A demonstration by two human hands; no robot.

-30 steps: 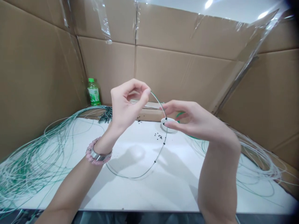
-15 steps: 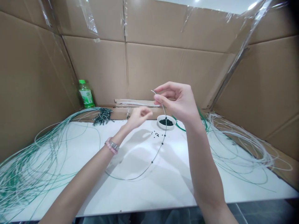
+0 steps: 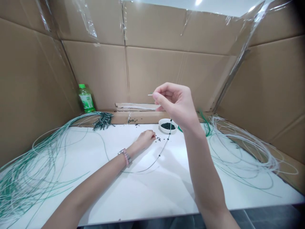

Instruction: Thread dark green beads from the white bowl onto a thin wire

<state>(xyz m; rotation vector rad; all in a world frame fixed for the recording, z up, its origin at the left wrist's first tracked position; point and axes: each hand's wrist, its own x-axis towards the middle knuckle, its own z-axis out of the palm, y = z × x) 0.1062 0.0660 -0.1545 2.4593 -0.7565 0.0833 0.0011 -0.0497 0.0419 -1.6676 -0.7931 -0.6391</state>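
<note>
My right hand (image 3: 173, 100) is raised over the table, thumb and forefinger pinching a thin cord (image 3: 152, 164) near its pale tip, which pokes out to the left. Several small black beads (image 3: 159, 155) are threaded on the cord, spaced along the part that hangs in a curve down to the table. My left hand (image 3: 145, 140) rests low on the white table, fingertips bent together at the edge of a few loose black beads (image 3: 159, 139). Whether a bead is between those fingertips is hidden. Behind them stands a white bowl (image 3: 160, 129) holding many black beads.
Green and white cords (image 3: 47, 159) lie heaped at the left, with a dark beaded bundle (image 3: 103, 121) at their far end. More white cords (image 3: 257, 152) loop at the right. A green-capped bottle (image 3: 86, 99) stands by the cardboard wall (image 3: 152, 70).
My left hand has come down from the air to the loose beads on the table. My right hand still pinches the cord, slightly further left, with less tip showing.
</note>
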